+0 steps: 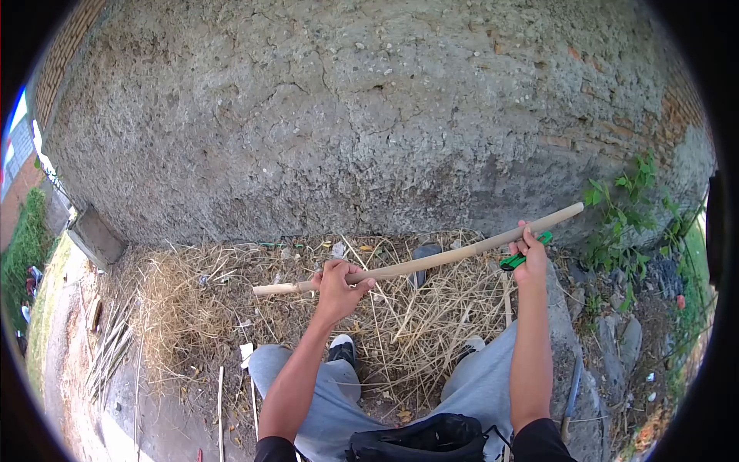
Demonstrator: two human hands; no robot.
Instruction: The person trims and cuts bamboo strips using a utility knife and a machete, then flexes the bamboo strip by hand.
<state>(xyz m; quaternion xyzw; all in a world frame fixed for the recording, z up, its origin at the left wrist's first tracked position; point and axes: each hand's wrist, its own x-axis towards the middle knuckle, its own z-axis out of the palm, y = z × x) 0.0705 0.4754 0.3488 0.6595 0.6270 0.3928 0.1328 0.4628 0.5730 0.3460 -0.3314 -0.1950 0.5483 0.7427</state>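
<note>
A long, pale bamboo pole [431,262] is held across my body, its right end higher than its left. My left hand [339,289] is closed around the pole near its left end. My right hand [530,256] has its fingers on the pole toward the right end. Against the palm of that same hand lies a green tool with a black end [523,252]; its exact kind is partly hidden by the fingers. Below the pole, thin split strips and shavings [416,323] cover the ground between my legs.
A rough, cracked earthen wall [369,138] stands close in front. Leafy plants [627,215] grow at right beside stones [631,339]. A long blade-like tool [573,385] lies right of my leg. Cut sticks [112,350] and a straw heap [185,308] are on the left.
</note>
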